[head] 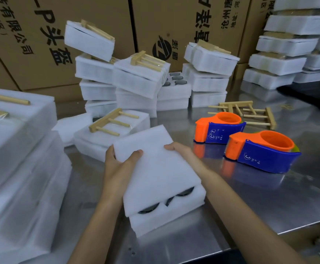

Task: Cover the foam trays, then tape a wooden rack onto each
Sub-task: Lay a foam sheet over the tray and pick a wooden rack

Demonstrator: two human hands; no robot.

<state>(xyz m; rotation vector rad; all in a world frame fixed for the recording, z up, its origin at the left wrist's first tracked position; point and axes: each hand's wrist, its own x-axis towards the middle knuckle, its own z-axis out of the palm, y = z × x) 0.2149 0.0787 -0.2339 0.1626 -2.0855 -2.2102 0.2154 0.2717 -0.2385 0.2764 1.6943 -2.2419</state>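
Note:
A white foam cover sheet (155, 168) lies on a white foam tray (166, 216) near the table's front edge. Dark round items show in the tray's near pockets under the sheet. My left hand (119, 168) grips the sheet's left edge, thumb on top. My right hand (180, 151) holds the sheet's far right edge; its fingers are mostly hidden. Two loose wooden racks (250, 113) lie on the table at the back right. Two orange and blue tape dispensers (260, 151) stand to the right of the tray.
The steel table (250, 202) carries stacks of covered foam trays: a tall stack at left (18, 168), leaning stacks at the back (140, 80), more at right (284, 61). One tray with a rack (111, 124) lies just behind the sheet. Cardboard boxes (41, 35) stand behind.

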